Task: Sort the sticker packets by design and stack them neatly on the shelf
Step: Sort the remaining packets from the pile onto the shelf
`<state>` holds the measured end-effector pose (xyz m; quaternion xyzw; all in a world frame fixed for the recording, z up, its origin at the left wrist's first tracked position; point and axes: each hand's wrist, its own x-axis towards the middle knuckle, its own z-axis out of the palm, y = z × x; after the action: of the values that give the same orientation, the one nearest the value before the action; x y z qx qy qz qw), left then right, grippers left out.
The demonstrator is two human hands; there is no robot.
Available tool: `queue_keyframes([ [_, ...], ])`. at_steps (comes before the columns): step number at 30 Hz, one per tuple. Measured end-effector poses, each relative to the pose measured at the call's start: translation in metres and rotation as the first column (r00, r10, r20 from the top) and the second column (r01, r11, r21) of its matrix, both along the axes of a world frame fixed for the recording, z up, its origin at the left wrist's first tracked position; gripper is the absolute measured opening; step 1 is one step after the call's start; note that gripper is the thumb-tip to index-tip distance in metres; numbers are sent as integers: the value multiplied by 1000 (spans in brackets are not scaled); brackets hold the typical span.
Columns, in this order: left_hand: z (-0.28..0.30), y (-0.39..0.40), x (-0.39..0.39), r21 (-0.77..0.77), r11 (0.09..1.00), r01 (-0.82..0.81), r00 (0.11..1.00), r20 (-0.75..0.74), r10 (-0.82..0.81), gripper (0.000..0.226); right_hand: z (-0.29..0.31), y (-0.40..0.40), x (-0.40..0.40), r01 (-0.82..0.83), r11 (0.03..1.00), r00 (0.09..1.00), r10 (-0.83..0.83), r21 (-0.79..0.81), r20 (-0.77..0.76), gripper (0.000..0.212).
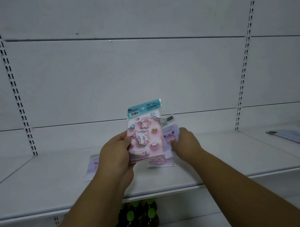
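Note:
My left hand (115,155) holds a stack of pink sticker packets (145,131) upright above the white shelf (219,161); the front one has a blue header, a star and a unicorn. My right hand (187,141) grips a purple sticker packet (170,132) just right of the pink stack, blurred. A purple packet (91,167) lies flat on the shelf to the left, partly hidden by my left wrist. A pink packet (159,162) lies flat under the held stack.
A flat bluish item (294,136) lies on the neighbouring shelf at far right. Bottles with green caps (139,217) stand on the lower shelf below my arms. Slotted uprights run up the white back wall at left (16,90) and right (243,72).

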<state>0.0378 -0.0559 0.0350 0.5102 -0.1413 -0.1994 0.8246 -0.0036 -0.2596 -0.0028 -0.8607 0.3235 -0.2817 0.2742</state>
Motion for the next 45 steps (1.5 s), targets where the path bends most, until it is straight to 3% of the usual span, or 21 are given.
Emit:
queue_keyframes([
  [3, 1, -18, -19, -51, 994, 96, 995, -4, -96, 19, 10, -11, -23, -57, 982, 962, 5, 183, 273, 11],
  [5, 1, -36, -35, -65, 985, 157, 987, 35, -155, 19, 19, -24, -45, -56, 957, 933, -51, 284, 356, 5],
  [14, 2, -194, -167, -109, 913, 393, 918, 103, -383, 18, 42, -155, -238, 63, 939, 875, -214, 337, 434, 13],
  [21, -3, -340, -300, -164, 864, 476, 878, 37, -477, 18, 49, -284, -402, 212, 939, 836, -317, 270, 447, 7],
  [26, 0, -425, -343, -132, 871, 474, 880, 43, -473, 18, 52, -365, -453, 256, 930, 832, -351, 263, 430, 8],
  [38, 14, -617, -366, 23, 921, 389, 920, 41, -390, 15, 49, -549, -486, 274, 916, 803, -386, 294, 454, 4],
  [42, 8, -668, -376, 194, 941, 276, 949, 103, -299, 17, 43, -613, -493, 282, 915, 795, -391, 287, 464, 8],
  [45, 0, -699, -382, 316, 935, 163, 951, 202, -234, 27, 39, -657, -487, 193, 928, 810, -334, 318, 482, 8],
])
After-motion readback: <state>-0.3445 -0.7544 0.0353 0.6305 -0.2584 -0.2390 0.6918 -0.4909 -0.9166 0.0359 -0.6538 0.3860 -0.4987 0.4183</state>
